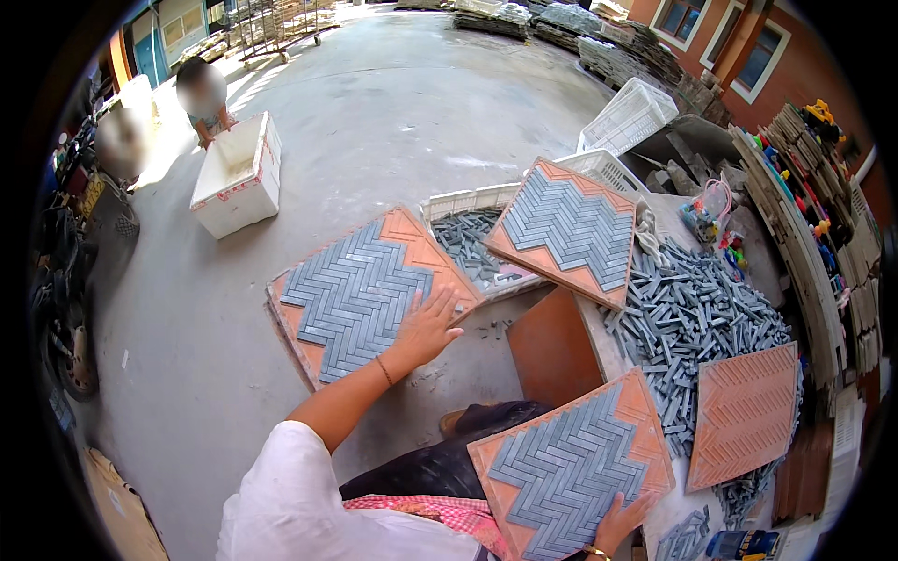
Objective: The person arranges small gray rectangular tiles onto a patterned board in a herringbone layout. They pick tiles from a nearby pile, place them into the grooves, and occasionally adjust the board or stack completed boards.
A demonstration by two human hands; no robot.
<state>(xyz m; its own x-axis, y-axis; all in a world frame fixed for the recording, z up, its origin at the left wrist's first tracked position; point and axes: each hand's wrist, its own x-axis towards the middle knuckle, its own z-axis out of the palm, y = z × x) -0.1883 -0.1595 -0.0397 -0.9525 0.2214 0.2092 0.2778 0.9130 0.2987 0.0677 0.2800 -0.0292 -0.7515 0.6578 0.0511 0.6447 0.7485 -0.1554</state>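
Nearest, the right hand rests at the right margin of an orange mould over the person's lap, fingers pointing up and to the right. The lower picture edge crops that forearm; whether the hand grips the rim or only lies on it cannot be told. The mould carries grey strips in herringbone, set at alternating slants; its long axis appears to run from lower left to upper right, subject to lens bend.

The left arm, white-sleeved, reaches forward and right. The left hand lies palm down, fingers extended and slightly spread, on a second filled mould, with nothing seen in its grasp. This mould's far corner points away from the person; its underside is hidden.

To the right, a bare mould lies beside a heap of loose strips. Beyond, a third filled mould sits tilted across a white crate, partly covering it. Farther left stands a white box, its contents hard to make out.
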